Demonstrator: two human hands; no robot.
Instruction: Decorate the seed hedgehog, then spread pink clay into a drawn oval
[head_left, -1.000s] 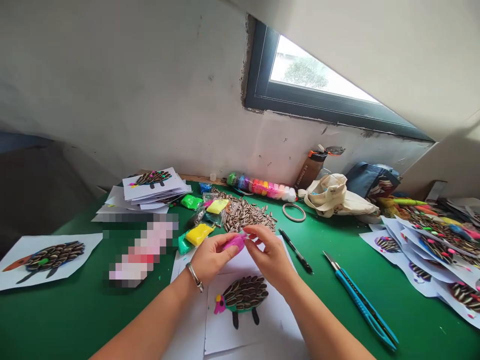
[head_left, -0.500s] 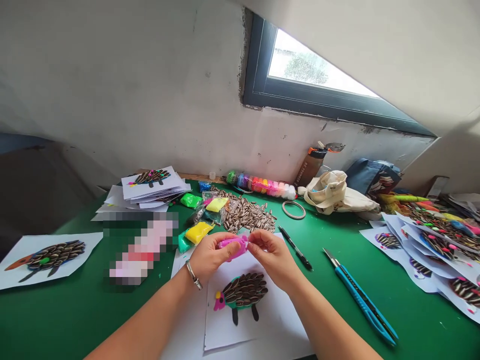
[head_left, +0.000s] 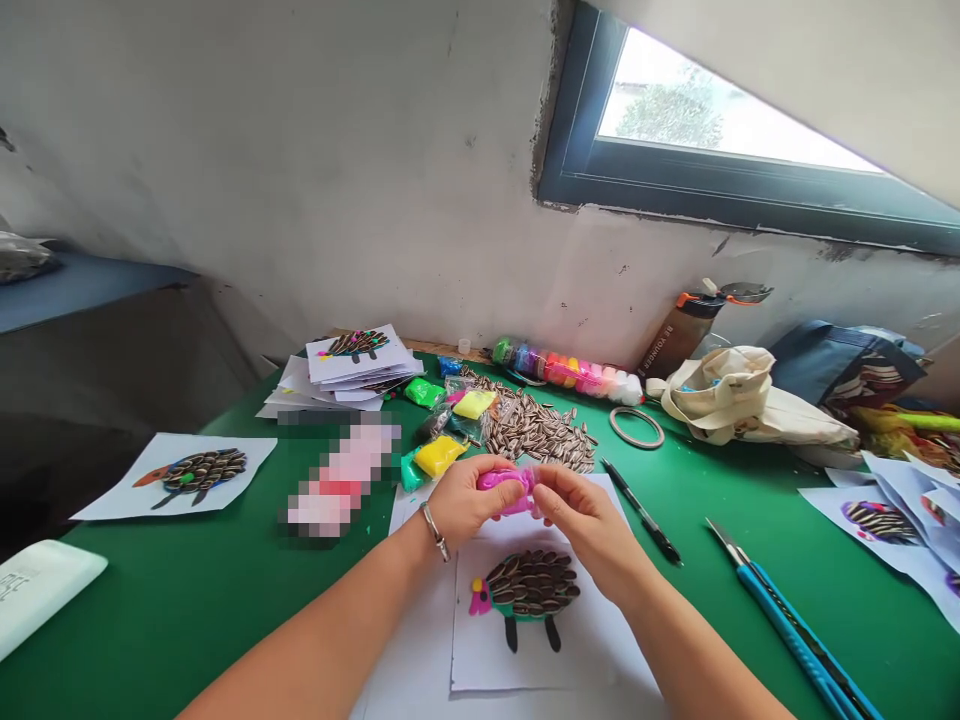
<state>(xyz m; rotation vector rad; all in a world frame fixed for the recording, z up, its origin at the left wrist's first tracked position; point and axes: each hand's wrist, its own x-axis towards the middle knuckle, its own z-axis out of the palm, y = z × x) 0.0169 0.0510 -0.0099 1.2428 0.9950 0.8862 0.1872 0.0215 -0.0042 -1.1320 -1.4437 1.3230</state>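
My left hand [head_left: 466, 505] is closed around a pink packet of modelling clay [head_left: 498, 478], its thumb lying across the front. The fingers of my right hand [head_left: 585, 520] pinch the packet's right end, where clear plastic shows. Just below both hands, a bird picture [head_left: 534, 585] lies on white paper [head_left: 592, 665]. Its body is covered in striped sunflower seeds over green clay, with a pink head, a yellow spot and two dark legs. Behind the hands is a heap of loose sunflower seeds [head_left: 536, 425], with a yellow clay packet [head_left: 439, 456] to its left.
Right of the paper lie a black pen [head_left: 643, 512] and a blue craft knife [head_left: 795, 625], blade exposed. A ring [head_left: 636, 427], a tube of coloured clay [head_left: 570, 372], a bottle [head_left: 679, 330] and a cloth bag [head_left: 720, 390] stand farther back. Finished pictures [head_left: 356, 370] are stacked at left.
The view has swung left, so everything sits farther right in the picture and a white case shows at lower left. Both hands keep hold of the pink packet over the bird picture.
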